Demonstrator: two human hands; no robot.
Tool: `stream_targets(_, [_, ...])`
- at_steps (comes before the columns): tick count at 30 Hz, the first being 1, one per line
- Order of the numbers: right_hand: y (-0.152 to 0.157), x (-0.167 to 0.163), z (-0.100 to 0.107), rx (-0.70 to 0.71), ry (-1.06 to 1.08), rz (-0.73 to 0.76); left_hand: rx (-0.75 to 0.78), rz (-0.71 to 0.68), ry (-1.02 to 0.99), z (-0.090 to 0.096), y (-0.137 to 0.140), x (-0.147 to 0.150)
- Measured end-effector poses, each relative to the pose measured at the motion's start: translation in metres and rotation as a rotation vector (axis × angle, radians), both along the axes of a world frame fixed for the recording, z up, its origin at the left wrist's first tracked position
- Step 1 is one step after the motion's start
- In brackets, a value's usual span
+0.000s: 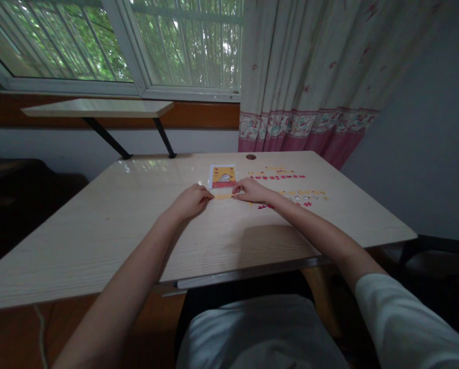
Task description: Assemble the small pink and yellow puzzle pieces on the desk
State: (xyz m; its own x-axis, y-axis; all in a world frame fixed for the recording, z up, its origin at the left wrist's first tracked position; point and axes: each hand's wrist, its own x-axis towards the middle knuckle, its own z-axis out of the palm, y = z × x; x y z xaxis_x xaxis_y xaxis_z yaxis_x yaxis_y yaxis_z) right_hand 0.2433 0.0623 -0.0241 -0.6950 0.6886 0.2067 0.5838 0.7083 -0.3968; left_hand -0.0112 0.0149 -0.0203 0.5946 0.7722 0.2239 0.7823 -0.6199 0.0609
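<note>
A short yellow strip of joined jigsaw pieces [223, 196] lies flat on the desk between my hands. At its left end, my left hand [191, 202] has its fingers closed and the tips pressed to the strip's edge. Over the right end, my right hand [253, 190] pinches with thumb and forefinger at what looks like a small jigsaw piece, mostly hidden by the fingers. Just beyond the strip is a picture card [223, 177] with a yellow and red design and a white animal on it.
Loose pink jigsaw pieces [279, 177] lie in a row right of the card, with yellow ones behind. Nearer rows hold yellow, white and red pieces [306, 197], partly behind my right forearm. A raised shelf [98, 108] stands at the desk's back left; a curtain [306, 66] hangs behind.
</note>
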Motion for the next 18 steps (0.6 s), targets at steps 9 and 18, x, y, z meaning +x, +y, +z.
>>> stream_targets(9, [-0.006, 0.001, 0.004, 0.021, -0.028, 0.043, -0.005, -0.01, -0.031, -0.001, 0.0, -0.001])
stream_targets(18, [-0.012, -0.01, -0.005, 0.083, -0.023, -0.144, -0.001, -0.011, -0.028, -0.001, 0.0, 0.001])
